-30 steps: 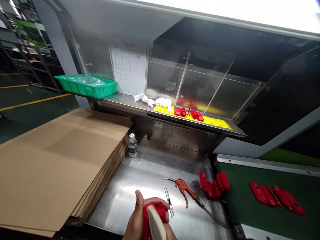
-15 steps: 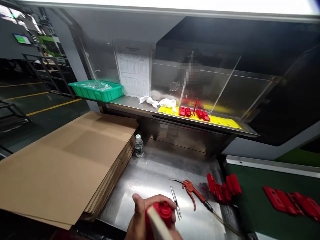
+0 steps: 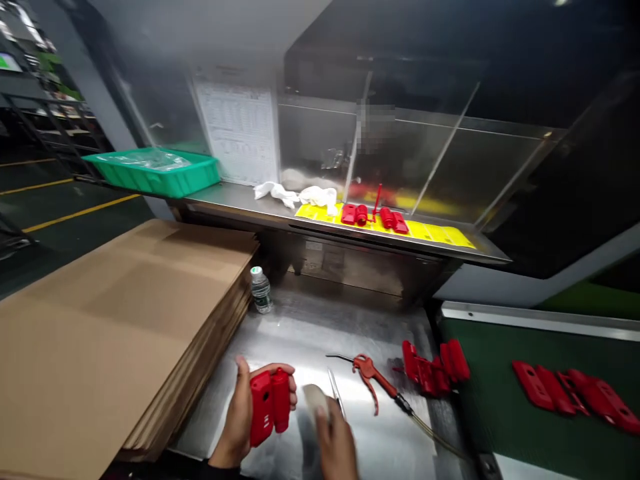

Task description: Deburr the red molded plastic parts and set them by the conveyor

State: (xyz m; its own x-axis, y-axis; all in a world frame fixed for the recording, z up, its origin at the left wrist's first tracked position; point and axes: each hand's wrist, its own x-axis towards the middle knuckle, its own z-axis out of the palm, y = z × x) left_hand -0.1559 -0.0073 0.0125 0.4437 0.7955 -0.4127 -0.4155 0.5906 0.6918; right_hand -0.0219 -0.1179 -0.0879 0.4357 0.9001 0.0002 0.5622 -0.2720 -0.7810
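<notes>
At far left lies a cardboard stack (image 3: 115, 320), a bottle (image 3: 261, 291) just beside it; over the steel bench (image 3: 305, 333), left hand (image 3: 239, 420) fingers grasp a red part (image 3: 269, 404); right hand (image 3: 336, 440) pinches a pale blurred tool (image 3: 316, 401); tweezers (image 3: 336, 392), air gun (image 3: 373, 377), red parts (image 3: 433, 370) lie rightward.

Left hand (image 3: 239, 421) raised, thumb up, fingers wrapped around something. Right hand (image 3: 336, 440) just beside it, blurred, back facing the camera, fingertips pinched together; hands not touching.
</notes>
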